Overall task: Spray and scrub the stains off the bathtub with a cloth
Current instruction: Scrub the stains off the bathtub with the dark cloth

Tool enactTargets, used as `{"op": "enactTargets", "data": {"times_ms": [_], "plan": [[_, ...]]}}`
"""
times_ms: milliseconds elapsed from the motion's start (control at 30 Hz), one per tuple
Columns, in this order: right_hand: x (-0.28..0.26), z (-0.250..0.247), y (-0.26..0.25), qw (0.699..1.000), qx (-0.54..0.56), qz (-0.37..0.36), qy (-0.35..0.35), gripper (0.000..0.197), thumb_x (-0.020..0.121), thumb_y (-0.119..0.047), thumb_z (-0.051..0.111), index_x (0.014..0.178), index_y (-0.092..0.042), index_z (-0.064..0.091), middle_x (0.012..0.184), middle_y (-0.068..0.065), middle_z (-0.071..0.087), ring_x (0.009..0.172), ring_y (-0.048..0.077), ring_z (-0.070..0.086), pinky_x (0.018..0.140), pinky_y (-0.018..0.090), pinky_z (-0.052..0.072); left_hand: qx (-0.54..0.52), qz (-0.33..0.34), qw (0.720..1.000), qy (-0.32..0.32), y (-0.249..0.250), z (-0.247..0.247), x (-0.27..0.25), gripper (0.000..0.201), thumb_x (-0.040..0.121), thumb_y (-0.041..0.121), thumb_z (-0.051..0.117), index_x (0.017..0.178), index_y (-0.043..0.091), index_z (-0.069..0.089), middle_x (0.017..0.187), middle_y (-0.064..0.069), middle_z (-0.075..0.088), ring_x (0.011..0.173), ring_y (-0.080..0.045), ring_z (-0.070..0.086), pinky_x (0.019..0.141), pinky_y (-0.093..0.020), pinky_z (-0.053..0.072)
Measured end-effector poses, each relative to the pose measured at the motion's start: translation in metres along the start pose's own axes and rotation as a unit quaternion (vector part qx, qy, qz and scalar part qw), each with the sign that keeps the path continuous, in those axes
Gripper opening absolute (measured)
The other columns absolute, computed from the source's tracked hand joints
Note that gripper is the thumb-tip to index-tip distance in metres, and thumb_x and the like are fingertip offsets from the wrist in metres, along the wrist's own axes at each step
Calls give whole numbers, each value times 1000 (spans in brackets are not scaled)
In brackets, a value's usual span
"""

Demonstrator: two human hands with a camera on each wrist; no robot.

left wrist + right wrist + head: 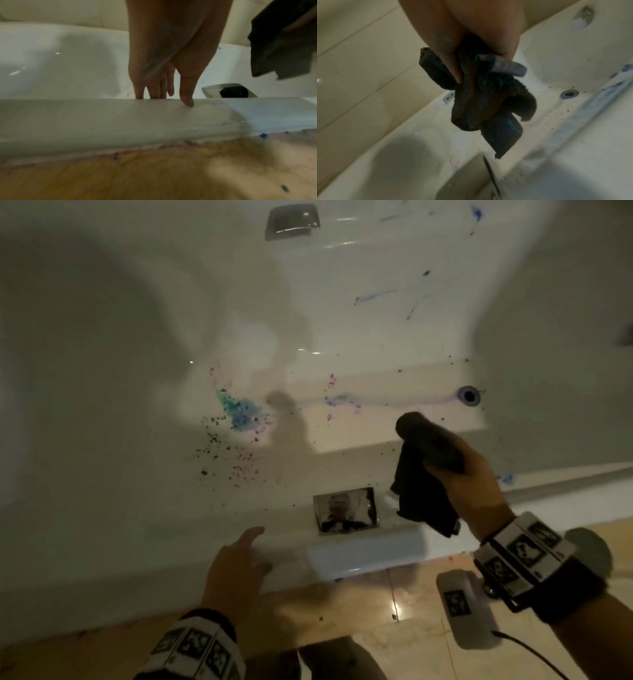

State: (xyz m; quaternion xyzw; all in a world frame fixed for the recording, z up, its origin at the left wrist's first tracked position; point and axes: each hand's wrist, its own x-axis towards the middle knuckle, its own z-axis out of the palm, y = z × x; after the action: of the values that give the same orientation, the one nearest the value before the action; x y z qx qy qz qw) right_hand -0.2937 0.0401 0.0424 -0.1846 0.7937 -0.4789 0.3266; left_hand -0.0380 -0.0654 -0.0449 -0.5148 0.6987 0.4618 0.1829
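Note:
The white bathtub (102,412) carries a blue-green stain (239,410) on its floor, pink and dark specks (239,465) nearer me, and blue streaks (373,296) on the far wall. My right hand (469,474) grips a bunched dark cloth (424,474) above the near rim; in the right wrist view the cloth (481,102) hangs from my fingers with a pale tag showing. My left hand (236,563) is open, its straight fingers (154,89) reaching over the tub's near rim (102,119). No spray bottle is in view.
A chrome plate (346,513) sits on the near inner wall, another chrome plate (293,220) on the far wall. The drain (468,395) lies at the right end of the floor. Beige floor tiles (394,628) run along the tub's outside.

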Motion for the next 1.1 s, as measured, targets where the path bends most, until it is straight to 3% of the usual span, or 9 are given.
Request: {"op": "enactTargets", "data": {"times_ms": [100,233,333,433,567,733,833,933,1100], "plan": [[-2,-4,42,992,-124,7,-38,47,92,-7,51,132,-30,42,114,4,62,103,11,61,93,28,49,20,51,998,22,32,9,3,61,87,26,63,141,24,34,142,-2,43,128,-22,43,104,-28,34],[5,-23,60,981,-169,-32,-90,51,93,-8,49,128,-42,33,113,6,63,101,20,61,92,25,47,21,151,986,70,88,49,10,57,85,30,64,136,20,41,136,0,49,117,-11,47,100,-22,33],[23,-66,55,974,-175,-92,-110,55,85,6,55,132,-23,46,115,12,63,100,22,62,92,31,49,91,111,985,99,119,86,15,67,86,46,56,143,24,28,150,-1,29,139,-18,23,116,-43,16],[51,-142,52,960,-226,-123,-109,56,79,15,54,126,-15,56,113,5,63,102,19,60,95,37,48,98,28,987,121,142,111,21,78,83,56,54,146,28,20,156,1,10,144,-20,3,114,-53,8],[96,-257,51,917,-393,-15,-68,47,89,1,47,125,-28,56,94,-5,62,85,22,60,74,28,48,141,-31,980,137,153,123,45,82,78,54,62,146,27,24,156,-10,9,143,-31,3,112,-55,16],[132,-360,83,820,-555,139,-27,28,92,-17,51,117,-21,62,117,15,60,103,34,56,91,36,39,112,-65,980,154,143,122,59,94,75,42,71,149,19,18,156,-12,5,143,-32,2,116,-49,9],[136,-375,102,808,-546,215,-41,15,86,-31,60,76,-21,66,88,8,61,89,32,57,82,34,41,113,-44,982,147,134,120,57,92,71,42,75,146,22,26,157,-8,6,143,-29,2,117,-47,9],[141,-373,132,737,-618,253,-101,37,93,-43,47,104,-11,61,102,11,58,96,30,55,86,34,40,122,-51,985,113,133,111,58,91,69,38,77,145,26,29,157,-3,5,144,-26,2,116,-51,12],[135,-342,132,730,-618,234,-173,38,97,-36,43,113,-4,55,116,16,56,103,30,52,90,32,37,118,-70,990,42,134,94,65,91,66,33,80,143,30,33,157,0,-1,144,-25,-1,116,-51,10]]}}
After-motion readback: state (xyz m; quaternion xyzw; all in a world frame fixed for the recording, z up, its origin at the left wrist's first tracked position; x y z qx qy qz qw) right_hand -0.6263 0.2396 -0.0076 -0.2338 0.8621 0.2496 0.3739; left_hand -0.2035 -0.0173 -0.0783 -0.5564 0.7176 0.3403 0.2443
